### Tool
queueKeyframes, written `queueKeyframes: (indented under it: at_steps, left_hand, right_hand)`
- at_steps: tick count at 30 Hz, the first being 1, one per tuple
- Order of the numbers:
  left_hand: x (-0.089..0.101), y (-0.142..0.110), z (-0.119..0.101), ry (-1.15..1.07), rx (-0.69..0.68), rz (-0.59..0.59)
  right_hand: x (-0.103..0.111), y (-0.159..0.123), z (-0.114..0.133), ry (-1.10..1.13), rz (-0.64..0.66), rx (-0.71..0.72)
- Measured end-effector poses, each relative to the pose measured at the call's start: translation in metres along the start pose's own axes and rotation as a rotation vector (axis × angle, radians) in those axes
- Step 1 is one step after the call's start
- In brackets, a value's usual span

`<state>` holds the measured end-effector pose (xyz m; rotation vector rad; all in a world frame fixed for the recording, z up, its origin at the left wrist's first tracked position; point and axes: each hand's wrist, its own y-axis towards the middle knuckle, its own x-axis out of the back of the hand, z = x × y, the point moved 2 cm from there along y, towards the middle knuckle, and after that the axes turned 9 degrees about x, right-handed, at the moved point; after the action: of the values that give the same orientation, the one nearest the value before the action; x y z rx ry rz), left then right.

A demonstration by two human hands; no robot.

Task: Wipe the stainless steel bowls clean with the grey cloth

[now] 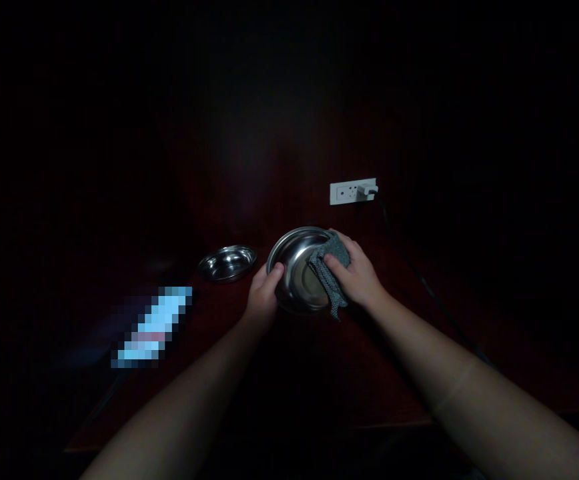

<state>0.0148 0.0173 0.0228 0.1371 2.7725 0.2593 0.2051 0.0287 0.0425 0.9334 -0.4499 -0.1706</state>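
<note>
A shiny metal bowl is held up above the dark red table, its inside tilted toward me. My left hand grips its left rim, thumb over the edge and fingers behind. On the right side, my right hand is closed on a grey-green cloth, which is pressed over the bowl's right rim. One end of the cloth hangs down below the thumb. The fingers behind the bowl are partly hidden.
A second metal bowl stands on the table behind my left hand. At the left lies a bright, pixelated screen. A white wall socket holds a plug, with a dark cable running down the right. The surroundings are very dark.
</note>
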Motion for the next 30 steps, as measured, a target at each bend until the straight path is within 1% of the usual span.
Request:
queueKeyframes:
  at_steps: [5,15,20,27,30]
  left_hand:
    - [-0.0007,0.0001,-0.0004,0.006,0.006,-0.014]
    - [0.0003,0.0015,0.001,0.007,0.015,0.019]
    - [-0.001,0.0013,0.0002,-0.002,0.027,0.005]
    - [-0.0006,0.0002,-0.001,0.015,0.006,-0.021]
    - [-0.0018,-0.0004,-0.0021,0.007,0.0,-0.014]
  right_hand:
    - [-0.0004,-0.0002,-0.0011,-0.012,0.005,0.006]
    - [-0.0003,-0.0002,-0.0018,-0.028,0.009,0.01]
    - [0.0003,-0.0005,-0.002,-0.023,0.007,0.019]
    - [0.0006,-0.0005,-0.0009,-0.014,0.016,0.01]
    - [0.0001,-0.0005,-0.0022,-0.006,0.014,0.007]
